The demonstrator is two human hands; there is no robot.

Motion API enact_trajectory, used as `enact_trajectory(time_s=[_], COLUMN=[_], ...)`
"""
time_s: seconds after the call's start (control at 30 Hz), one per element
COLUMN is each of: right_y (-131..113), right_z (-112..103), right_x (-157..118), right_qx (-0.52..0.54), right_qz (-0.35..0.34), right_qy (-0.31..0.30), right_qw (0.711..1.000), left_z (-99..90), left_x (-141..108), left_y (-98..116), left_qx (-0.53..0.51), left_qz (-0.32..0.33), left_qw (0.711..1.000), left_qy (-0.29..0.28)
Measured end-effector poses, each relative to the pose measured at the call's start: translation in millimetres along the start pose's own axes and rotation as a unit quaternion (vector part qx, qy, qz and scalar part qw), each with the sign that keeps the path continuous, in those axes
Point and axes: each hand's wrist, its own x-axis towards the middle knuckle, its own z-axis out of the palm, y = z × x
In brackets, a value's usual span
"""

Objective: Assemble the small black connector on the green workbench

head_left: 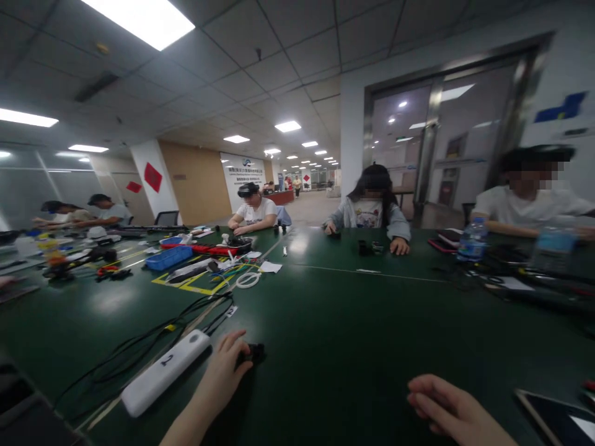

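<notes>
My left hand reaches over the green table, its curled fingers around the near side of a small black object. Thumb and fingers are apart, and the fingertips partly hide behind the object's edge, so a firm grip cannot be made out. Just left of this hand lies a white power strip marked "2". My right hand hovers at the lower right, its fingers loosely bent and nothing visible in them.
Black cables run behind the power strip. Further back are a blue tray, a white cable coil and a water bottle. A dark flat device lies at the lower right. Several people sit around.
</notes>
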Motion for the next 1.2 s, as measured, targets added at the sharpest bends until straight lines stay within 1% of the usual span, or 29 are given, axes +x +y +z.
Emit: enact_trajectory(time_s=[0.03,0.1,0.17,0.2,0.27,0.33,0.4,0.5,0.53,0.6,0.67,0.7,0.77,0.9,0.97,1.07,1.2], right_y=[-7,-14,-14,-13,-9,-5,-1,5,7,9,8,6,2,-12,-20,-27,-25], right_z=[2,4,3,3,3,2,1,-1,-1,-2,-2,-2,-1,1,3,4,5], right_x=[-2,-5,-8,-9,-10,-9,-7,-3,-2,-2,-4,-6,-9,-17,-20,-24,-24], right_qx=[0.006,0.014,0.021,0.025,0.031,0.034,0.031,0.02,0.015,0.004,-0.007,-0.011,-0.016,-0.029,-0.048,-0.095,-0.156], right_qz=[-0.01,-0.024,-0.033,-0.04,-0.057,-0.072,-0.08,-0.09,-0.094,-0.106,-0.123,-0.132,-0.142,-0.118,-0.103,-0.086,-0.081], right_qy=[0.006,0.008,0.008,0.009,0.011,0.016,0.022,0.04,0.045,0.053,0.053,0.05,0.038,0.014,0.008,0.011,0.033], right_qw=[1.0,1.0,0.999,0.999,0.998,0.997,0.996,0.995,0.994,0.993,0.991,0.99,0.989,0.992,0.993,0.992,0.984], left_z=[1.7,5.5,10.7,14.0,21.8,30.4,38.5,49.6,53.2,60.9,69.2,73.3,81.2,92.3,95.1,97.3,96.7], left_x=[2,7,9,9,6,1,-4,-7,-7,-6,-4,-4,-4,-4,-5,-7,-10], left_y=[-2,-3,6,15,41,75,114,170,186,211,226,230,230,218,213,211,212], left_qx=[-0.011,-0.019,-0.021,-0.024,-0.038,-0.052,-0.065,-0.058,-0.056,-0.043,-0.046,-0.05,-0.068,-0.134,-0.162,-0.191,-0.194], left_qz=[-0.002,-0.008,-0.003,-0.001,0.001,0.014,0.056,0.098,0.122,0.153,0.165,0.165,0.161,0.163,0.167,0.183,0.19], left_qw=[1.0,0.999,0.998,0.997,0.991,0.984,0.972,0.948,0.943,0.932,0.925,0.924,0.924,0.913,0.906,0.901,0.907], left_qy=[-0.017,-0.031,-0.057,-0.077,-0.125,-0.168,-0.219,-0.296,-0.305,-0.327,-0.339,-0.341,-0.34,-0.349,-0.352,-0.343,-0.323])
